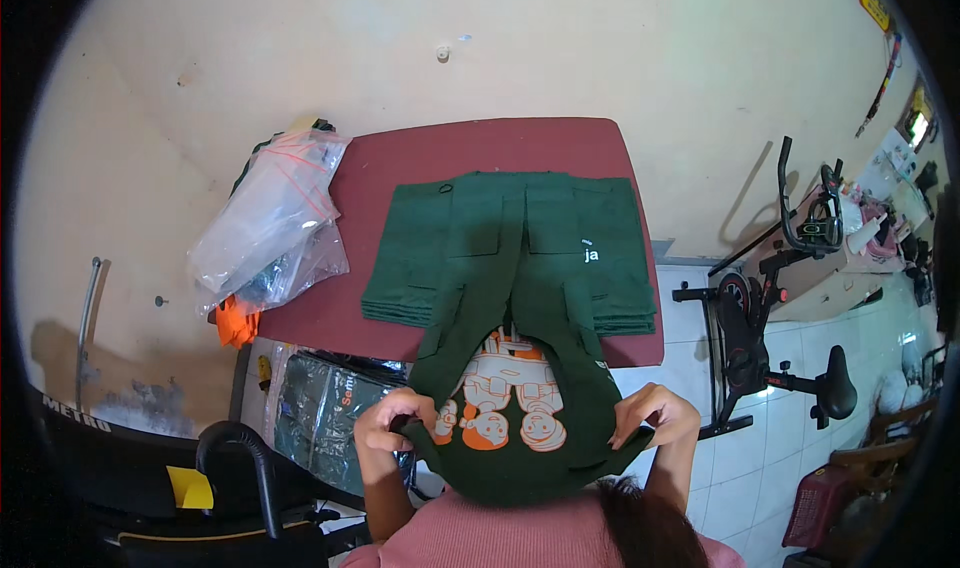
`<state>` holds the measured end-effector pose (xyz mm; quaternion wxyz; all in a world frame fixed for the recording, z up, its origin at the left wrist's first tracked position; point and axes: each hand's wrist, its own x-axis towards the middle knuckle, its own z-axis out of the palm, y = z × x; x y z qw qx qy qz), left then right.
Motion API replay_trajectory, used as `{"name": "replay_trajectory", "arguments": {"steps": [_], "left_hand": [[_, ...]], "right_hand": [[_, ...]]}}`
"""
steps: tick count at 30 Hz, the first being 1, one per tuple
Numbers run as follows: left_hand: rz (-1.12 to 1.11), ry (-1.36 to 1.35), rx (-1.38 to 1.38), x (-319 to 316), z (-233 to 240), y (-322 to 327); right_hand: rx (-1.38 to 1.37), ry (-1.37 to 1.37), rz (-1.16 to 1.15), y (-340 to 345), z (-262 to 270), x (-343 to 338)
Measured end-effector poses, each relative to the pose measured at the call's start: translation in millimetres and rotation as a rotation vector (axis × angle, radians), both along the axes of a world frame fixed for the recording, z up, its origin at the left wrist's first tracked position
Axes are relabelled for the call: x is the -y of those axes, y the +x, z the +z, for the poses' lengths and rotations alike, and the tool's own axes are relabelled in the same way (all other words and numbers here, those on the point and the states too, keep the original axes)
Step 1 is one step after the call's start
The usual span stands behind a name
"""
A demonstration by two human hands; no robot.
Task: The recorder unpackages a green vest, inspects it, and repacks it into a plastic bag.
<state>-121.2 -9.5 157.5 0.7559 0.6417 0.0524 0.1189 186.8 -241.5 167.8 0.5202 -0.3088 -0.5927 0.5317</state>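
Observation:
My left hand (390,422) and my right hand (652,416) each pinch one side of a dark green garment (525,478) close to my chest. White and orange cartoon figures show on its near part, upside down in view. Its far part, with pockets and an open front, reaches onto a flat stack of green pocketed garments (622,290) on the dark red table (480,144). Small white lettering is on the right side of the upper garment. How far the held garment overlaps the stack cannot be told.
Clear plastic bags (270,215) with an orange cloth (238,322) lie at the table's left end. Below the near left edge are plastic-wrapped packs (330,410). A treadmill (240,485) stands at lower left, an exercise bike (750,335) at right. A wall runs behind the table.

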Motion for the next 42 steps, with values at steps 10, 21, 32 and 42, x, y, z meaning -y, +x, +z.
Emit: {"name": "replay_trajectory", "arguments": {"steps": [10,21,32,42], "left_hand": [[0.155,0.096,-0.366,-20.1,-23.8,53.2],[0.847,1.05,-0.438,-1.5,-124.8,142.9],[1.194,0.247,-0.245,-112.4,-136.2,54.2],[1.214,-0.045,-0.525,-150.6,-160.1,7.9]], "right_hand": [[-0.049,-0.21,-0.1,3.8,-47.2,-34.2],[1.036,-0.175,-1.038,-67.1,-132.9,-147.6],[0.335,-0.248,-1.081,-21.6,-138.0,-125.2],[-0.251,-0.475,-1.44,60.9,-173.8,-38.7]]}}
